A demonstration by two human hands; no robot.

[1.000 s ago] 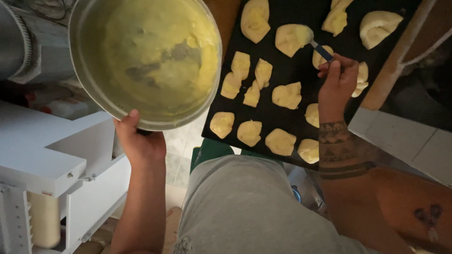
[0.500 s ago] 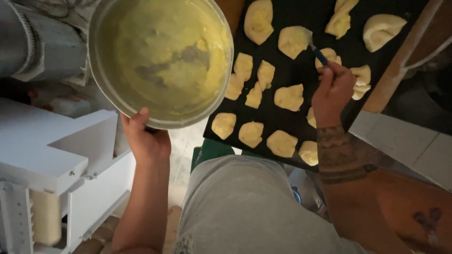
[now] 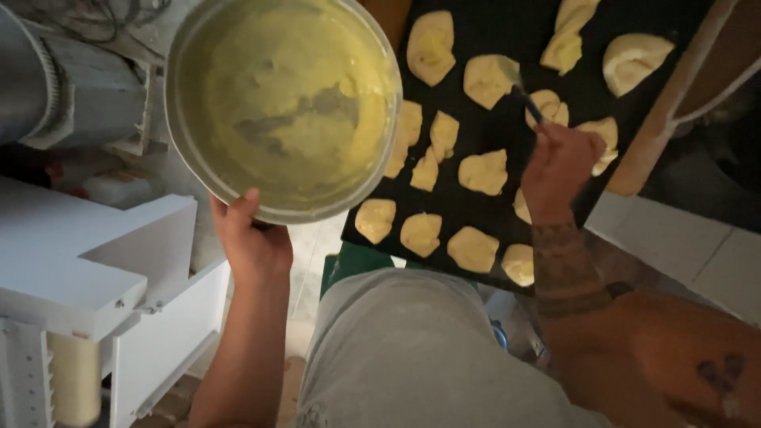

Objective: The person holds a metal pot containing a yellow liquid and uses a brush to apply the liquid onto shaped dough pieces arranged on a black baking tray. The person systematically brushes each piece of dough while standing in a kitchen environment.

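Hands both grip: left hand (image 3: 252, 242) clasps yellow-smeared metal bowl (image 3: 283, 103), right hand (image 3: 559, 166) closed around brush (image 3: 523, 91) above black tray (image 3: 507, 32).

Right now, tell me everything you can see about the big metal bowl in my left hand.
The metal bowl is round, wide and grey, with a thin rolled rim. Its inside is coated with pale yellow batter, scraped thin in the middle so bare metal shows in streaks. It is held up in the air, tilted toward the camera, above and left of the black baking tray. Only the left hand touches it, gripping the near rim with the thumb over the edge.
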